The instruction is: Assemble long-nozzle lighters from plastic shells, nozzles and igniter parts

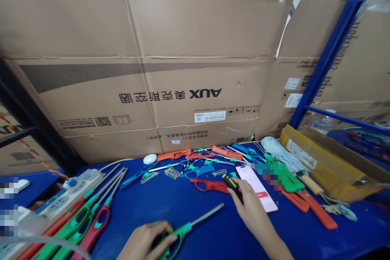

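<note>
My left hand is closed around a green lighter, a long-necked one, at the front of the blue table. Its metal tube points up and to the right. In my right hand is a screwdriver with a black and yellow handle; its blade is not visible. Just behind that hand lies a phone with a lit screen. A red lighter casing rests to the left of the screwdriver.
Finished-looking lighters lie beside a white power strip on the left. Loose casings, tubes and clear fuel tanks are strewn along the back. On the right are a green casing and a yellow-taped box. Cardboard walls the rear.
</note>
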Demonstrator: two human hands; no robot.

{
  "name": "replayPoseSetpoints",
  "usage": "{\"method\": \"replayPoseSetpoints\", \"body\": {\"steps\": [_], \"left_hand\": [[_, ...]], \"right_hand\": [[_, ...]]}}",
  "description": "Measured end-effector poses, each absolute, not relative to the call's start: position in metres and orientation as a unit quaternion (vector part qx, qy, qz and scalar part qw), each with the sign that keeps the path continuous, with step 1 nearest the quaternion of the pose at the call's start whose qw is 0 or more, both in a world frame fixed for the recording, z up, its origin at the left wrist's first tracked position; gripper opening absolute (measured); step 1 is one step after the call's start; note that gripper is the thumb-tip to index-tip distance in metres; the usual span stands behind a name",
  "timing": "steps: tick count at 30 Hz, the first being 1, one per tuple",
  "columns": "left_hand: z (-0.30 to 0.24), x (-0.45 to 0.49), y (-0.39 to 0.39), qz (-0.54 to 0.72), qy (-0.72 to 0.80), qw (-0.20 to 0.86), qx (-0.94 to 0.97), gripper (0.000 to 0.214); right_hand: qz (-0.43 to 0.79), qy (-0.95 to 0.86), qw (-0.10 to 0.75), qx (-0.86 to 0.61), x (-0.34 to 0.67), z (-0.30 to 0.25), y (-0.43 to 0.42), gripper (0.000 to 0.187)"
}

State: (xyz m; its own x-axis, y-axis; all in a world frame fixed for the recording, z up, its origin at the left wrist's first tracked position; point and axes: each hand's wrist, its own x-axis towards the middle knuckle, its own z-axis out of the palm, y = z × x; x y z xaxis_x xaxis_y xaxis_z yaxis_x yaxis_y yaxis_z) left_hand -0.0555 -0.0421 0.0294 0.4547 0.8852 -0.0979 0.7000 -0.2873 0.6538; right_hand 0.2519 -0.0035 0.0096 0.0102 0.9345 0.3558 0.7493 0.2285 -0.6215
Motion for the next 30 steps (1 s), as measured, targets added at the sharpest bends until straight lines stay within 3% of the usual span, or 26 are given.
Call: {"method": "replayPoseSetpoints", "body": {"steps": [7,15,18,21,24,28,30], "left_hand": [[0.047,0.016,0.041,0.126,0.438,0.165,0.875,0.026],[0.044,0.047,0.114,0.103,0.421,0.138,0.891,0.013],[0.037,0.048,0.121,0.092,0.402,0.15,0.899,0.012],[0.031,0.049,0.123,0.092,0.386,0.159,0.904,0.009],[0.031,0.051,0.122,0.103,0.37,0.167,0.908,0.01],[0.043,0.045,0.116,0.142,0.376,0.163,0.901,0.017],[0.051,0.034,0.109,0.155,0.386,0.162,0.895,0.021]], "right_hand": [[0.0,-0.619,0.578,-0.532,0.237,0.01,-0.002,0.031],[-0.025,-0.435,0.728,-0.529,0.254,-0.008,0.0,0.037],[-0.056,-0.363,0.748,-0.553,0.259,-0.007,-0.004,0.04],[-0.018,-0.481,0.64,-0.6,0.256,-0.001,-0.011,0.021],[0.12,-0.696,0.413,-0.574,0.242,0.008,-0.013,0.018],[0.138,-0.77,0.196,-0.591,0.223,0.022,-0.007,0.045],[0.14,-0.78,0.151,-0.592,0.217,0.026,-0.004,0.042]]}}
